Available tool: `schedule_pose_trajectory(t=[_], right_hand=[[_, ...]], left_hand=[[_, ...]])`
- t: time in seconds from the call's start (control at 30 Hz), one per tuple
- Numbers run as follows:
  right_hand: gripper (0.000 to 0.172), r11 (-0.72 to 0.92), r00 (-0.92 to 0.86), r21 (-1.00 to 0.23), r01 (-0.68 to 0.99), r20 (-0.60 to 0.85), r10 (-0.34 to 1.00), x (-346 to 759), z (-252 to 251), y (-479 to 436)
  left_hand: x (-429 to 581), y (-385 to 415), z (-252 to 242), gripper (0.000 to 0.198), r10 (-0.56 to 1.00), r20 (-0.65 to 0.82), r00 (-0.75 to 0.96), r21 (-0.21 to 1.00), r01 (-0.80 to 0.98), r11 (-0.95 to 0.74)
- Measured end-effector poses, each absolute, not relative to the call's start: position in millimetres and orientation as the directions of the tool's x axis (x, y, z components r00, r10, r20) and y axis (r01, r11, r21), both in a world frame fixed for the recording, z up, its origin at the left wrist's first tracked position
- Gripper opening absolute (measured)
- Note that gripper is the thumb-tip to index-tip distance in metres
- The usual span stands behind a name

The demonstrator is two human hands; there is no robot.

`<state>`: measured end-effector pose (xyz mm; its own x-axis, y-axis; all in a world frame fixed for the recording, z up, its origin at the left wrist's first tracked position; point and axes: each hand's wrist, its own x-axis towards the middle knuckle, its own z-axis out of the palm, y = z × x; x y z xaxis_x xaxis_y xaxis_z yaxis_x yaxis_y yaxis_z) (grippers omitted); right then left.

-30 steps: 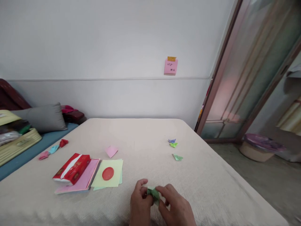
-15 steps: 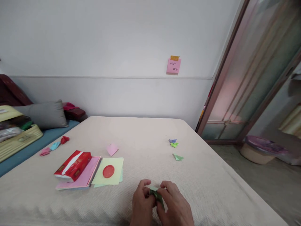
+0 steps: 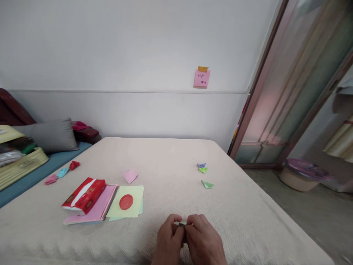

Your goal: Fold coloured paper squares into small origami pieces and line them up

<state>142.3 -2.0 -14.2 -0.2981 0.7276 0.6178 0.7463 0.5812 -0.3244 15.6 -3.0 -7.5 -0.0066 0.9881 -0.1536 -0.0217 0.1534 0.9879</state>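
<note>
Close to the table's front edge, my left hand [image 3: 169,238] and my right hand [image 3: 204,237] meet around a small folded piece of dark green paper [image 3: 182,223]. Fingers and thumbs of both hands pinch it, so only a little of its pale and dark top edge shows. To the upper right of my hands lie several small folded papers: a pale green one [image 3: 207,184], a bright green one [image 3: 203,170] and a purple one [image 3: 201,165].
A red tissue pack [image 3: 85,195] rests on a stack of pink paper [image 3: 97,213]. Beside it, a red disc [image 3: 126,202] lies on yellow sheets [image 3: 135,211]. A pink folded paper [image 3: 130,176] sits farther back. Red [image 3: 74,165], blue [image 3: 63,172] and pink [image 3: 51,179] folded papers line the left edge.
My hands have drawn closer together around the green paper and now cover more of it. The view has shifted slightly; the things on the table stay put.
</note>
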Motion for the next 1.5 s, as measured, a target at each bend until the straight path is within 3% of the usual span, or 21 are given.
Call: schedule_pose_trajectory(t=[0.4,0.57,0.8,0.93,1.13,1.5], right_hand=[[0.027,0.643,-0.303,-0.294,0.707,0.695,0.651,140,-16,0],[0.022,0.631,-0.344,-0.313,0.710,0.628,0.698,141,-16,-3],[0.021,0.585,-0.277,-0.313,0.748,0.654,0.704,141,-13,-3],[0.018,0.575,-0.279,-0.360,0.735,0.612,0.740,141,-12,-3],[0.022,0.480,-0.212,-0.508,0.715,0.497,0.842,147,-7,-2],[0.017,0.497,-0.241,-0.428,0.755,0.524,0.817,148,-10,2]], left_hand=[[13,-3,-10,0.028,0.996,-0.080,-0.032,0.984,0.159,0.084],[12,-3,-9,0.030,0.998,-0.038,-0.040,0.979,0.198,0.045],[16,-6,-7,0.024,0.999,-0.050,0.010,0.979,0.200,0.047],[16,-7,-3,0.022,0.997,-0.075,0.029,0.990,0.121,0.071],[11,-2,-2,0.021,0.957,-0.291,0.020,0.946,-0.143,0.291],[13,-1,-14,0.023,0.967,-0.250,0.047,0.967,-0.034,0.252]])
